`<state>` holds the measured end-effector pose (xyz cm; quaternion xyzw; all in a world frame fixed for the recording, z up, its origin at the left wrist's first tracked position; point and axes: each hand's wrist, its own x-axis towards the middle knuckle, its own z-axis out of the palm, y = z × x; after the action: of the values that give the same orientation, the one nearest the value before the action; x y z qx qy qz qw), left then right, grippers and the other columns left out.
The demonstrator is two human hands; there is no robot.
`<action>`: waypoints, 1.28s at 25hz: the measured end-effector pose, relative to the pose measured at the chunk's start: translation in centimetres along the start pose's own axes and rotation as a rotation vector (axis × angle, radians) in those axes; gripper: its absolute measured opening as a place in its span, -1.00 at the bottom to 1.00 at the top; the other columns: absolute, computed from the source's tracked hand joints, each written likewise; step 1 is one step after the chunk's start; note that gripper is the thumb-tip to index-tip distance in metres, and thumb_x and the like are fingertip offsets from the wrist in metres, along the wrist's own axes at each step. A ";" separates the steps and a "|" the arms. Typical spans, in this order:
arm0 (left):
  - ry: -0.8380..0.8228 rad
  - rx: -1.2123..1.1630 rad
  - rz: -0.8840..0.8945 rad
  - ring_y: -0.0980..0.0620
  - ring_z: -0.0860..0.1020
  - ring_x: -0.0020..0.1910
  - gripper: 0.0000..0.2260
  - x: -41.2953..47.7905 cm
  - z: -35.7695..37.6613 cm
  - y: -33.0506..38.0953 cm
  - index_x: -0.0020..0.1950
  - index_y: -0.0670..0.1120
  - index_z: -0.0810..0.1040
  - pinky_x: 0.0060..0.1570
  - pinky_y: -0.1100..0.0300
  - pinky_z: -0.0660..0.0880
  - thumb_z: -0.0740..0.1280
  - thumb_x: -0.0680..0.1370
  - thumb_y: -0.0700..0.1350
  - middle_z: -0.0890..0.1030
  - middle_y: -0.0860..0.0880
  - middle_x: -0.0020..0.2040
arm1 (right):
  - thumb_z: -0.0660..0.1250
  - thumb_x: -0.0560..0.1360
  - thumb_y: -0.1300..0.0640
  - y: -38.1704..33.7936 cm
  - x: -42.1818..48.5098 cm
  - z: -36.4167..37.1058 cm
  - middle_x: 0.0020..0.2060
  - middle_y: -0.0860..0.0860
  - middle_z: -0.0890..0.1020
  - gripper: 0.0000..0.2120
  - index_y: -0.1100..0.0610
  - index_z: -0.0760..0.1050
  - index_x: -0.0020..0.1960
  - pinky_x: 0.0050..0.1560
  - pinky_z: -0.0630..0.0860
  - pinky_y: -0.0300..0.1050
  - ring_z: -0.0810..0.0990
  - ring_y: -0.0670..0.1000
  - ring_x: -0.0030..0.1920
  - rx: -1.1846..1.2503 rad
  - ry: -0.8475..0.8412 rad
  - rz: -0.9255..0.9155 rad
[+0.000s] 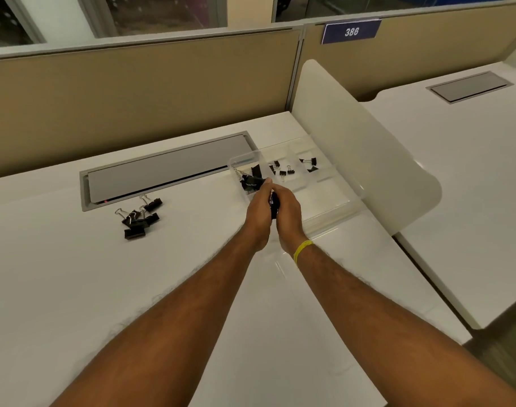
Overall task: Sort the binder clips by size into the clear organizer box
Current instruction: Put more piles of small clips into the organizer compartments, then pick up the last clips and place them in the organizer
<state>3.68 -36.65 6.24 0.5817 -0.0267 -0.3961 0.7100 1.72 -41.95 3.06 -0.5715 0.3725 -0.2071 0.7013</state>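
Roughly midway, by the look of it. The clear organizer box (328,185) sat open on the white bench (74,289), up against a white divider panel (368,148), and three of its compartments already held black binder clips. The nearest-left compartment had a cluster of large clips (252,179), the middle one a scatter of small clips (283,170), and the one to the right a pair of clips (309,164) that looked somewhere between the two in size.

Both hands were brought together just beside the box's near-left corner. The left hand (258,208) and the right hand (290,214), which wore a yellow wristband (302,251), curled around the held clips (274,204) pressed between them. How many they held, or of what size, could not be told, since only a dark sliver showed between the palms.

Still left was a loose pile (139,218) of several clips, lying well apart to the left near the grey cable hatch (168,168). They seemed to be of the larger sort, so the remaining work was probably placing what the hands carried and then clearing that pile.
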 end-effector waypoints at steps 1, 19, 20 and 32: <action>0.007 -0.005 -0.020 0.13 0.51 -0.01 -0.76 0.2 0.3 0.1 -0.05 0.09 0.48 0.07 0.29 0.44 0.09 0.65 0.12 0.52 0.16 -0.12 | 0.17 0.60 0.01 -0.2 0.2 -0.5 0.00 -0.14 0.64 -0.72 0.05 0.57 0.19 -0.01 0.49 -0.32 0.59 -0.24 0.01 -0.033 0.001 -0.002; 0.043 0.789 0.186 0.00 0.33 0.43 -0.45 -3.3 -5.1 -2.4 0.50 -0.03 0.30 0.34 0.13 0.24 0.09 0.60 0.24 0.36 -0.02 0.48 | 0.19 0.62 0.12 0.3 -3.0 -4.5 0.09 -0.01 0.59 -0.75 0.16 0.52 0.23 0.00 0.47 -0.44 0.54 -0.15 0.03 -0.398 -0.152 -0.285; 0.041 0.854 0.172 0.00 0.28 0.47 -0.41 -3.8 -6.0 -2.7 0.52 -0.02 0.26 0.39 0.09 0.20 0.09 0.59 0.27 0.31 -0.02 0.52 | 0.22 0.61 0.13 0.7 -3.7 -4.4 0.14 0.01 0.58 -0.74 0.16 0.50 0.26 0.02 0.45 -0.46 0.52 -0.13 0.07 -0.485 -0.190 -0.336; 0.208 1.469 0.127 -0.10 0.00 0.57 -0.22 -11.1 -19.7 -5.8 0.58 0.03 0.08 0.50 -0.12 0.04 -0.01 0.48 0.45 0.07 -0.04 0.60 | 0.26 0.57 -0.07 7.5 -10.2 1.0 0.57 -0.01 0.07 -0.37 0.00 0.11 0.55 0.54 0.03 -0.04 -0.01 -0.02 0.57 -1.093 -0.550 -0.627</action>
<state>2.79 -14.27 -0.31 0.9383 -0.2509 -0.1774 0.1586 -5.04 -32.07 -1.12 -0.9559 0.0491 -0.0300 0.2881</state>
